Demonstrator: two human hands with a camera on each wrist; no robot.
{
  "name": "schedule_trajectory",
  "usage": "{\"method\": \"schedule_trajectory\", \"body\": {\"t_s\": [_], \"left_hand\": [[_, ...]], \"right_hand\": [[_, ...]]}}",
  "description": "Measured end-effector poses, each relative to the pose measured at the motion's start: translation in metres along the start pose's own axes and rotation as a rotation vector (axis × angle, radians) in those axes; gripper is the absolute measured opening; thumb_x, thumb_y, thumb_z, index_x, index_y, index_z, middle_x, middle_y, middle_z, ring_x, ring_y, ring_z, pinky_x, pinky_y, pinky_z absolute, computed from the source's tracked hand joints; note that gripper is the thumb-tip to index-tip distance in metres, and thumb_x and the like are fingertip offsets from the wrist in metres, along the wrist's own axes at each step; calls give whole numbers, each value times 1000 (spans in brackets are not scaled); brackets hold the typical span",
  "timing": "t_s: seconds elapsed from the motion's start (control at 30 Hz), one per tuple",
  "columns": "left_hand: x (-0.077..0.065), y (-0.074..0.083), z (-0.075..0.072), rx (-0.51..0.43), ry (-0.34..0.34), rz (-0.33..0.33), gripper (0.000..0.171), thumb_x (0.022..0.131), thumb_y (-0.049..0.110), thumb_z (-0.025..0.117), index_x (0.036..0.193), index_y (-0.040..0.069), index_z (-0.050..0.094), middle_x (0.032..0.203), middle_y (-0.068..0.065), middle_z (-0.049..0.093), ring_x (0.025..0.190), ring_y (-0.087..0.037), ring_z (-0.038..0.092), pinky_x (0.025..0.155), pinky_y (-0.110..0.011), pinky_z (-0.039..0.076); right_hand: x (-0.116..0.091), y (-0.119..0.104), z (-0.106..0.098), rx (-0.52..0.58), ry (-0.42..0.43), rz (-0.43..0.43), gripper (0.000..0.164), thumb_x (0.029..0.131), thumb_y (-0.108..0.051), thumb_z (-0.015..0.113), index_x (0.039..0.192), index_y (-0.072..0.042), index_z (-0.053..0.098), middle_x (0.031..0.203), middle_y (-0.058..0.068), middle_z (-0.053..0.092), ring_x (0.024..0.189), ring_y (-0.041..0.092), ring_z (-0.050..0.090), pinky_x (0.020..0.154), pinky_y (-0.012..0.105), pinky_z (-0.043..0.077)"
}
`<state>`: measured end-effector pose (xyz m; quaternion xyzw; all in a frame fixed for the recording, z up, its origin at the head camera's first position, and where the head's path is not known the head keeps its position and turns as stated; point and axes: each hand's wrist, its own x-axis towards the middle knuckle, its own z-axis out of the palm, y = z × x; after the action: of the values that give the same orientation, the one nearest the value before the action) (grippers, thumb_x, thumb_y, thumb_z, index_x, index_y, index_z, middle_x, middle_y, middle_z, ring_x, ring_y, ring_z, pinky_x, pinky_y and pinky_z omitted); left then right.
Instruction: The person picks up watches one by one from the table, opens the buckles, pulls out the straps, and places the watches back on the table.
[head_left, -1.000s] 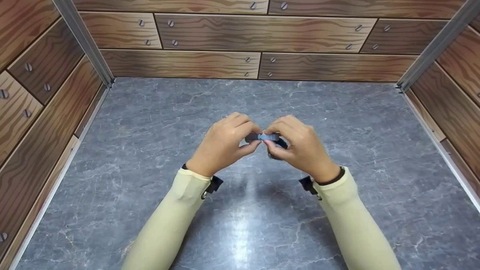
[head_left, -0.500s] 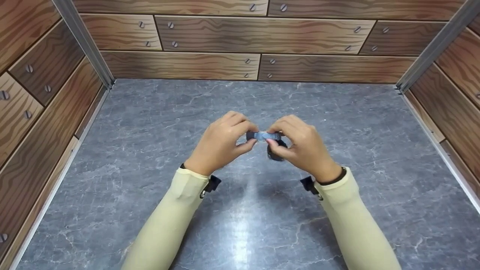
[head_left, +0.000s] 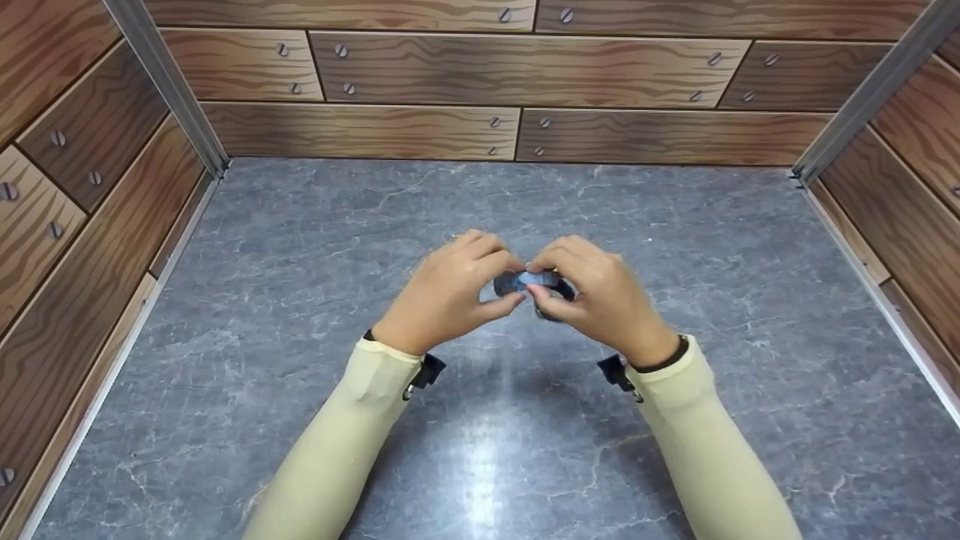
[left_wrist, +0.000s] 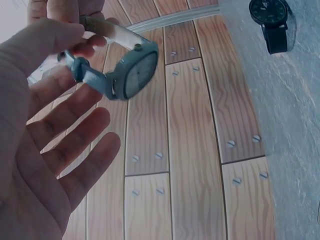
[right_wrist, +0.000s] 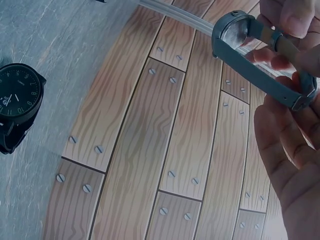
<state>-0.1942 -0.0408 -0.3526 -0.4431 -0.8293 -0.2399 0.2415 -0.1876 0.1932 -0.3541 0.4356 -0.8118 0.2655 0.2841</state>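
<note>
1. Blue watch point(left_wrist: 139, 74): held above the table at the middle of the scene, between the two hands. Its strap bends round into a loop; in both wrist views the case stands on edge.
2. Left hand point(head_left: 448, 289): bent inward to the right at the wrist, back uppermost. Thumb and forefinger curve round the left end of the blue watch; whether both tips press on it cannot be told. In the left wrist view the lower fingers extend, slightly spread.
3. Right hand point(head_left: 600, 295): inclined inward to the left, nearly mirroring its partner. Thumb and forefinger pinch the blue watch; the fingertips of the two hands nearly meet.
4. Black watch point(right_wrist: 19, 95): lies on the table, dial up, below the right hand, which partly covers it in the head view.
5. Sleeves point(head_left: 322, 450): pale yellow, the forearms converging from near left and near right. A small black camera point(head_left: 429, 370) sits at the inner side of each wrist.
6. Table point(head_left: 360, 202): grey, marbled, with a bright reflection at its near middle.
7. Panels point(head_left: 420, 67): wood-patterned, enclosing the table at left, right and far sides; metal posts point(head_left: 166, 86) mark the far corners.
</note>
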Motion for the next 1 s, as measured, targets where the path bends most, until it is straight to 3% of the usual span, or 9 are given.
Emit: {"method": "schedule_trajectory", "body": {"t_s": [0.37,0.6,0.73,0.83,1.0], "left_hand": [[0,-3,2,0,5,15,15,96,23,76,108,13,75,100,1,71,88,-16,60,78,-28,51],[-2,-4,0,2,18,23,12,96,22,77,102,13,74,96,1,71,85,-15,59,74,-28,50],[-2,-4,-2,-8,31,5,13,94,23,78,102,13,75,95,2,72,85,-14,60,75,-27,51],[-1,-4,-3,-7,28,-5,14,95,24,78,103,13,75,95,3,72,86,-13,61,76,-27,51],[-1,-4,-4,1,9,-9,13,95,24,77,103,13,75,96,4,72,86,-13,61,77,-26,52]], "right_hand": [[0,1,0,-2,-3,-13,10,92,-6,75,100,-6,71,95,6,70,78,17,62,65,29,54],[-2,0,-2,53,-57,68,17,94,-11,72,109,-6,67,102,5,67,87,16,60,74,32,55],[-2,1,-3,117,11,106,16,91,-6,69,107,-5,66,100,6,66,92,21,62,82,36,55],[-1,1,-4,142,63,101,11,90,-2,67,100,-5,67,96,6,67,88,22,62,80,36,53],[0,2,-5,141,64,66,9,88,-2,67,95,-6,67,93,5,68,83,19,59,76,31,51]]}}
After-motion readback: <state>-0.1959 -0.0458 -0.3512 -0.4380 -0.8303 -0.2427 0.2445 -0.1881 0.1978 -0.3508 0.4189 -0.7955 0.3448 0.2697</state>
